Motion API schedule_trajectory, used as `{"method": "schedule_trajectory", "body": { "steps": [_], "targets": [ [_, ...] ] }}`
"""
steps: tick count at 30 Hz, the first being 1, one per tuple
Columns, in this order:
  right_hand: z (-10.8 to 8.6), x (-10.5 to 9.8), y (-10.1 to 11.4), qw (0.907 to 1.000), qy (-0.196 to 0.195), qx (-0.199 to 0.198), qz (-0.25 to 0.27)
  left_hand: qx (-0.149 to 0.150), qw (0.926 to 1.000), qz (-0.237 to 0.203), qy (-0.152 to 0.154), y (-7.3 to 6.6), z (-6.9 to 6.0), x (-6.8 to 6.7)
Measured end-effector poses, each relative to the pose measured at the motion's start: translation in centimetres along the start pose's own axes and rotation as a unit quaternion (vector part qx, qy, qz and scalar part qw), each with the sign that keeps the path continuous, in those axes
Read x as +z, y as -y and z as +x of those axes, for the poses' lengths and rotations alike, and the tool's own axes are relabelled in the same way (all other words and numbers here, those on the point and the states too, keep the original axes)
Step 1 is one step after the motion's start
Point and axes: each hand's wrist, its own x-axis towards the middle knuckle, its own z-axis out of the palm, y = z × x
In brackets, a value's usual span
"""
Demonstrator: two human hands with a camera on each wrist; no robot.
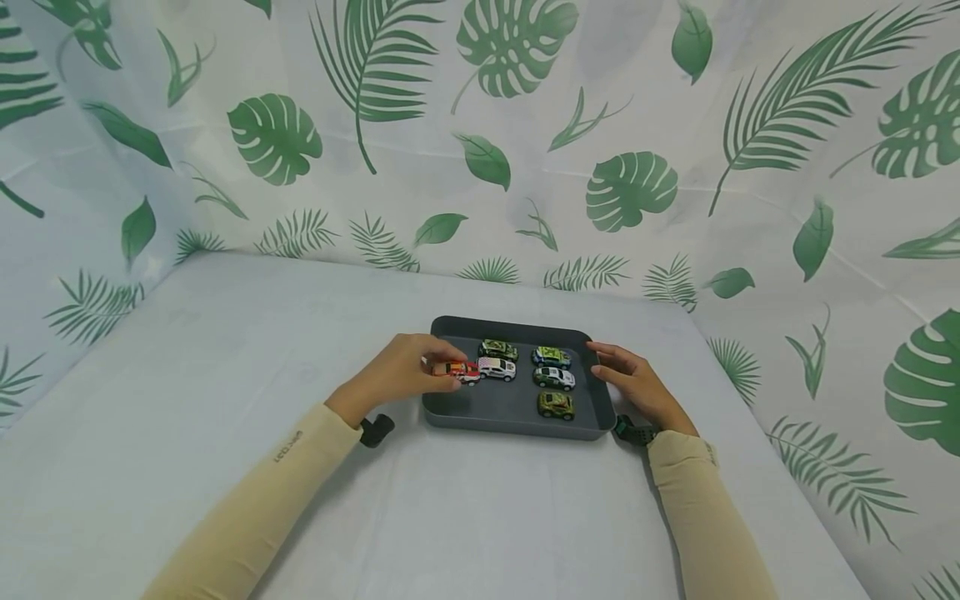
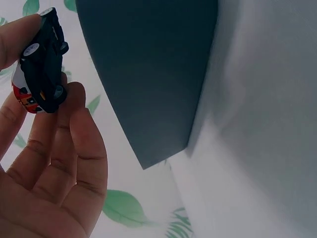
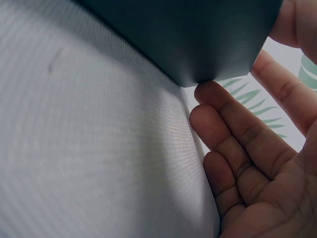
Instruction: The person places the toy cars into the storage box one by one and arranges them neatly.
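Observation:
My left hand [image 1: 408, 367] pinches a red and white toy car [image 1: 459, 372] between thumb and fingers, over the left part of a dark grey tray [image 1: 517, 423]. In the left wrist view the car's dark underside [image 2: 45, 69] and wheels face the camera. Just right of it, in the tray, a white toy car [image 1: 497, 369] sits below a camouflage toy car [image 1: 498, 350]. My right hand [image 1: 636, 383] rests at the tray's right rim with fairly straight fingers. From the right wrist, fingertips [image 3: 210, 91] show by the tray's lower edge.
Along the tray's right half, a blue-green toy car [image 1: 551, 357], a white and green toy car [image 1: 554, 378] and an olive camouflage toy car [image 1: 556, 406] stand in a column. A white cloth [image 1: 480, 517] covers the table. Behind hangs a leaf-patterned curtain [image 1: 525, 125].

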Motion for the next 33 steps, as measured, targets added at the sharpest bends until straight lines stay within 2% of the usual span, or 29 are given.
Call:
{"method": "schedule_trajectory", "body": {
  "steps": [11, 33],
  "targets": [
    [0.0, 0.1, 0.2, 1.0, 0.003, 0.002, 0.009, -0.002, 1.0, -0.01, 0.0, -0.4, 0.5, 1.3],
    [-0.1, 0.1, 0.3, 1.0, 0.0, 0.006, 0.0, -0.003, 0.9994, 0.035, 0.003, -0.9, 1.6, 3.4]
  ]
}}
